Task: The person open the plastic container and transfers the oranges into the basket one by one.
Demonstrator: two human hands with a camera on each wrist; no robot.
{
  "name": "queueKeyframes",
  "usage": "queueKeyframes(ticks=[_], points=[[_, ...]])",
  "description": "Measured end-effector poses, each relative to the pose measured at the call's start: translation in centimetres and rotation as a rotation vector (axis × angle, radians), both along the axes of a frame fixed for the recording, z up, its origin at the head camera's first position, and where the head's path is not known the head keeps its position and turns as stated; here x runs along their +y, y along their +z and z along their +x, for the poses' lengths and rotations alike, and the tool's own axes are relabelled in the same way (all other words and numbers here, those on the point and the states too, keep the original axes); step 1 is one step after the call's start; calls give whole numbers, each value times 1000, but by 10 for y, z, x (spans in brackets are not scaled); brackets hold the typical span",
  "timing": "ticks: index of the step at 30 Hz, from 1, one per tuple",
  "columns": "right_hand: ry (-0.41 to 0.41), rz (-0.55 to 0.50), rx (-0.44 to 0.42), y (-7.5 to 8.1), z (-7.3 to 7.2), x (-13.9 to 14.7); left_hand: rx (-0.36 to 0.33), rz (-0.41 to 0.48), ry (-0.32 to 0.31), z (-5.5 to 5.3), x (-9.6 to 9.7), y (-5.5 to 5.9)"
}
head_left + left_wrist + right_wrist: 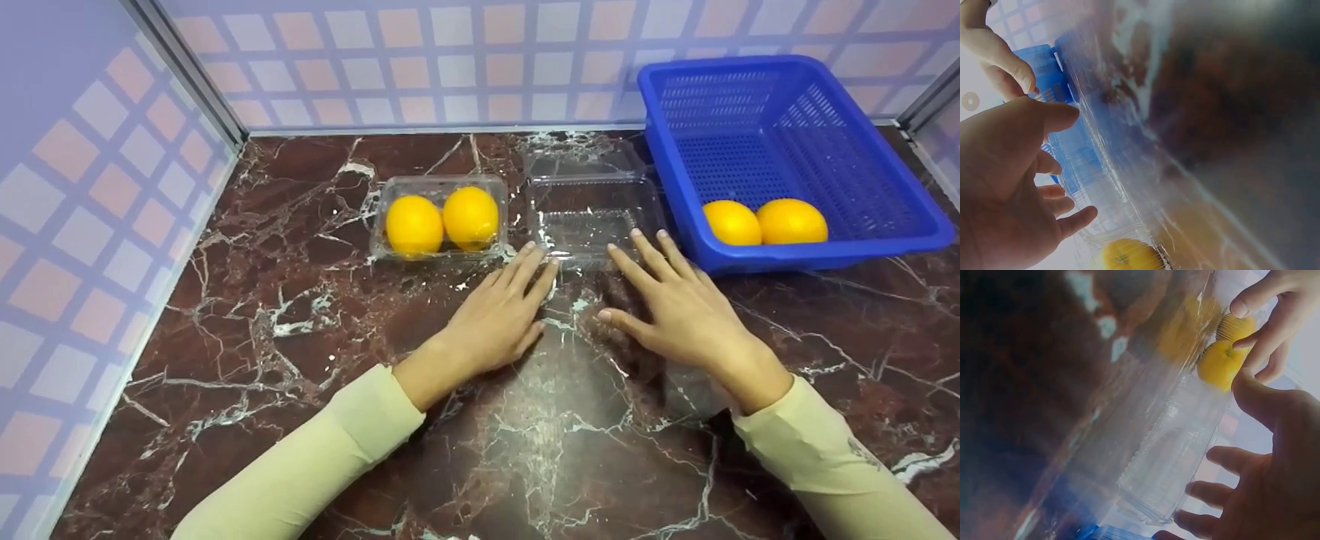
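Two oranges sit side by side in a transparent plastic box left of centre. To its right stands a second transparent plastic box, with its lid folded back behind it. My left hand reaches to this second box's front left corner, fingers extended and holding nothing. At its front right side, my right hand has its fingers spread, fingertips overlapping the box edge in the head view. In the right wrist view, the box wall rises just beyond the right fingertips.
A blue plastic basket stands at the right, close beside the second box. Two more oranges lie at its near end. Tiled-pattern panels border the back and left of the dark marbled tabletop.
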State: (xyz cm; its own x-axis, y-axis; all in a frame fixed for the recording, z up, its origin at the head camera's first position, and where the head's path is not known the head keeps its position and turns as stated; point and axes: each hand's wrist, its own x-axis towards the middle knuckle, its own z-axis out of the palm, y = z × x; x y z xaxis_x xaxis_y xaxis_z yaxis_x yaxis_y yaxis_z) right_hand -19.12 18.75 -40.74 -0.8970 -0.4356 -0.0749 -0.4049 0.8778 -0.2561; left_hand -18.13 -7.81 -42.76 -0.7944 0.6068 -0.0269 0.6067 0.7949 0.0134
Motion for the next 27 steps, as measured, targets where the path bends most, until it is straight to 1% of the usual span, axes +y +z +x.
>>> queueKeyframes(ticks=[8,17,23,27], points=[[-63,-13,-31,-1,-6,5,-85,7,13,-12,10,7],[-104,-35,-76,-2,-12,8,-129,15,36,-18,18,8],[-113,-64,-78,-2,-14,10,-142,51,17,-18,16,7],[-114,-73,-77,0,-14,10,-161,117,-14,-18,11,7]])
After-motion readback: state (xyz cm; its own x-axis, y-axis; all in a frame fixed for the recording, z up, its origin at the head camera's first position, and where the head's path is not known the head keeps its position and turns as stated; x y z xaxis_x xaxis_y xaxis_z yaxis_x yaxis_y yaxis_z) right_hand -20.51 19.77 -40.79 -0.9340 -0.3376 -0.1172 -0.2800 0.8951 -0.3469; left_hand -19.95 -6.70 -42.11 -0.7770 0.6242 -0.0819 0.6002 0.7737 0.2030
